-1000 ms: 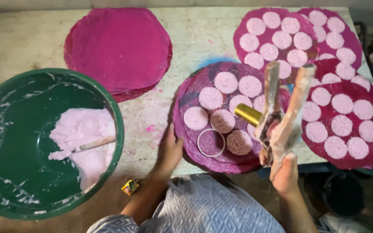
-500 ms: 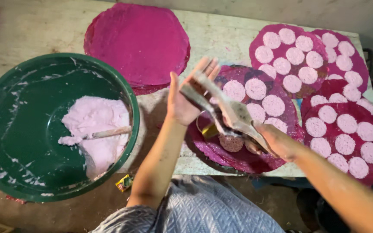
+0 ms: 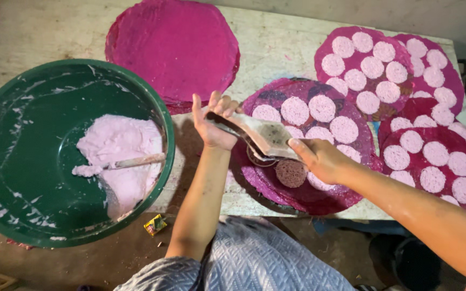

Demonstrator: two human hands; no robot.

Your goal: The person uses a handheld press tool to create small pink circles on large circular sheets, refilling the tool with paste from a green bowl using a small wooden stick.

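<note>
Basin [image 3: 6,161] on table [image 3: 276,51] at left, paste [image 3: 117,151] and what seems a stick [image 3: 133,161] in it, sheets bearing discs [image 3: 362,81] at right, bare sheet [image 3: 176,46] behind.
</note>
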